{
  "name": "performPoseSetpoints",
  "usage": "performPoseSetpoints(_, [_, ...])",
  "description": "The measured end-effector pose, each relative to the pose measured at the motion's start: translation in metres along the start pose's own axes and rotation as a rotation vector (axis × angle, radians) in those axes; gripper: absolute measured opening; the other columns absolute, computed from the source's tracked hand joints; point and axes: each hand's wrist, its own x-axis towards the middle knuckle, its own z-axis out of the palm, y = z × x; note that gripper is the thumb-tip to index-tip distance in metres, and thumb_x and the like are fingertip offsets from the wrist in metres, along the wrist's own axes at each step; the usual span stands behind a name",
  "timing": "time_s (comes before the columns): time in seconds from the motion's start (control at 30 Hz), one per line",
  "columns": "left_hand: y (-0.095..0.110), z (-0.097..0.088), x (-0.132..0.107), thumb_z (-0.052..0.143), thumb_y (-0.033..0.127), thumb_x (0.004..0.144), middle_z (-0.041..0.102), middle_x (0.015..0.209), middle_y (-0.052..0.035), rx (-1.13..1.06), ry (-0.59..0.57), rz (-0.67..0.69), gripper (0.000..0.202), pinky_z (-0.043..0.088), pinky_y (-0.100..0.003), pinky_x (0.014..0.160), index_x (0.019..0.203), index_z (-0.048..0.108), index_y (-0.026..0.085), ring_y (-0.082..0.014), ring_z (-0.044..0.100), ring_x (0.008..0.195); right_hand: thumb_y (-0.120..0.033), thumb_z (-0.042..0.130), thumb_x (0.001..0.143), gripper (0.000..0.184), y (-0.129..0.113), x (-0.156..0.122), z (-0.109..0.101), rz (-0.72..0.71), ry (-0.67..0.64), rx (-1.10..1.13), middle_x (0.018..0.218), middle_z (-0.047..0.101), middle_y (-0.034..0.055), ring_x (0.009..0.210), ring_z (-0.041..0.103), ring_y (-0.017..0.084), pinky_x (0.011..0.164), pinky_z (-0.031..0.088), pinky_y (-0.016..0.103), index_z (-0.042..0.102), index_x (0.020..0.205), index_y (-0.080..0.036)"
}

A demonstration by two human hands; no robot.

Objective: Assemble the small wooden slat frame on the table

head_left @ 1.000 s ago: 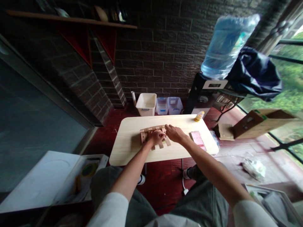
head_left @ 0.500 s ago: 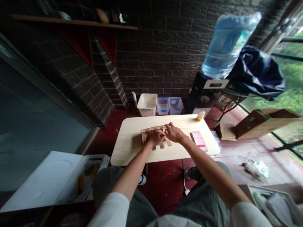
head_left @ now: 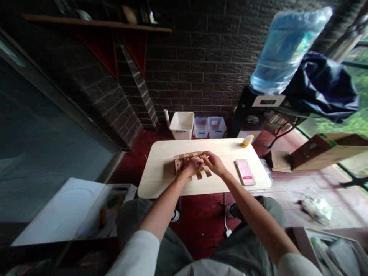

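Note:
A small wooden slatted frame (head_left: 180,162) lies in the middle of a pale wooden table (head_left: 161,180). My left hand (head_left: 193,165) rests on top of the frame with its fingers curled over the slats. My right hand (head_left: 213,163) sits beside it on the frame's right end, fingers bent and pinching near a small yellow piece (head_left: 205,155). What the fingertips hold is too small to make out. The two hands touch each other over the slats.
A pink-screened phone (head_left: 245,172) lies on the table's right side, a small yellow bottle (head_left: 247,141) at its far right corner. White and clear bins (head_left: 182,125) stand on the floor behind. A water dispenser (head_left: 283,51) and cardboard box (head_left: 322,147) stand at right.
My right hand has drawn back a little from the frame's far edge toward my left hand. The view has shifted slightly, so the table sits a bit further right.

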Motion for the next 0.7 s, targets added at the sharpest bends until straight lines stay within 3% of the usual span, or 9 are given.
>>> performPoseSetpoints(0.1, [-0.001, 0.001, -0.001, 0.055, 0.036, 0.089, 0.075, 0.104, -0.0083, 0.091, 0.096, 0.058, 0.024, 0.046, -0.046, 0.101, 0.085, 0.074, 0.022, -0.0262, 0.066, 0.111, -0.051, 0.03, 0.103, 0.046, -0.001, 0.0, -0.002, 0.019, 0.012, -0.008, 0.101, 0.069, 0.0064, 0.076, 0.062, 0.015, 0.072, 0.052, 0.027, 0.057, 0.121, -0.018])
performPoseSetpoints(0.23, [0.0, 0.001, -0.002, 0.056, 0.037, 0.089, 0.076, 0.104, -0.0083, 0.094, 0.065, 0.047, 0.025, 0.047, -0.044, 0.102, 0.09, 0.076, 0.022, -0.0261, 0.065, 0.112, -0.049, 0.019, 0.105, 0.052, 0.003, -0.004, -0.006, 0.061, -0.001, 0.016, 0.107, 0.068, 0.0075, 0.085, 0.063, 0.016, 0.076, 0.053, 0.028, 0.053, 0.129, -0.019])
performPoseSetpoints(0.53, [0.001, -0.002, -0.003, 0.057, 0.036, 0.09, 0.075, 0.1, -0.0113, 0.076, 0.067, 0.097, 0.025, 0.044, -0.054, 0.102, 0.09, 0.077, 0.022, -0.03, 0.066, 0.107, -0.06, 0.035, 0.1, 0.053, 0.016, -0.005, -0.001, 0.046, 0.025, 0.234, 0.092, 0.068, 0.0055, 0.078, 0.066, 0.016, 0.074, 0.055, 0.029, 0.055, 0.123, -0.016])
performPoseSetpoints(0.7, [0.002, -0.003, -0.003, 0.056, 0.036, 0.09, 0.075, 0.106, -0.0112, 0.026, 0.053, 0.051, 0.025, 0.038, -0.057, 0.106, 0.093, 0.078, 0.023, -0.0322, 0.063, 0.114, -0.055, 0.035, 0.102, 0.051, 0.014, -0.004, -0.005, 0.059, 0.015, 0.235, 0.098, 0.069, 0.006, 0.078, 0.067, 0.015, 0.075, 0.056, 0.03, 0.051, 0.133, -0.018])
